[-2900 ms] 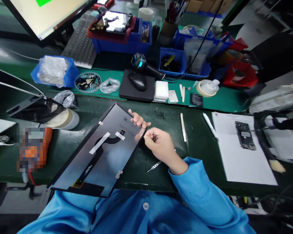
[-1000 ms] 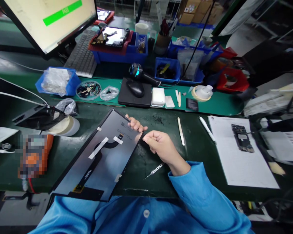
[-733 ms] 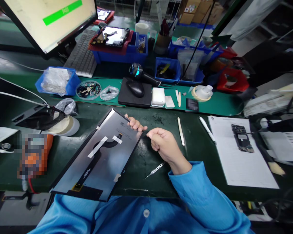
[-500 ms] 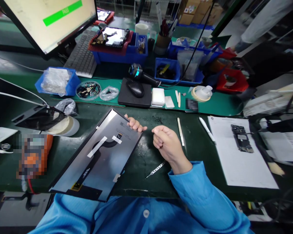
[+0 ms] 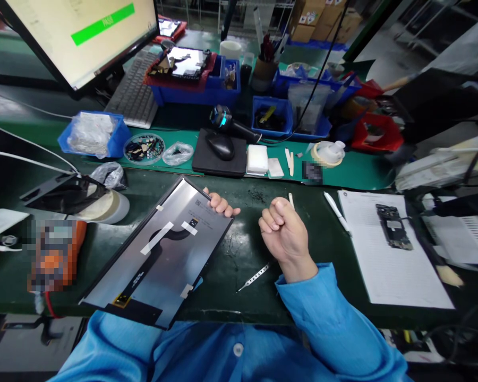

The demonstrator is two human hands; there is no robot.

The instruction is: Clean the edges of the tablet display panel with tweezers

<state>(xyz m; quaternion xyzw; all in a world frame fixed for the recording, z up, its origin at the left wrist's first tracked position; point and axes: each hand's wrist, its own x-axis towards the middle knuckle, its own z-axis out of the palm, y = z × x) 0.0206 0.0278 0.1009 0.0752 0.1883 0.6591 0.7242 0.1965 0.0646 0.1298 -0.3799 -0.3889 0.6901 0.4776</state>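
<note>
A large grey display panel (image 5: 159, 254), back side up with a black flex cable and strips of white tape, leans from the bench edge toward me. My left hand (image 5: 222, 204) grips its far right corner; only the fingertips show. My right hand (image 5: 284, 233) hovers over the dark mat to the right of the panel, curled into a loose fist, and I cannot make out anything in it. Metal tweezers (image 5: 255, 276) lie on the mat just below that hand. A white plastic pry stick (image 5: 291, 199) pokes out behind the knuckles.
A white pen (image 5: 336, 211) and a paper sheet (image 5: 386, 249) carrying a small circuit board (image 5: 393, 227) lie to the right. Behind are a mouse (image 5: 220, 144) on its pad, a barcode scanner (image 5: 225, 118), blue bins (image 5: 91, 132), a keyboard (image 5: 136, 90), a monitor (image 5: 75, 32) and a tape roll (image 5: 103, 204).
My right hand has drawn away from the panel's corner and moved right, curling into a fist near the pry stick. My left hand still holds the panel.
</note>
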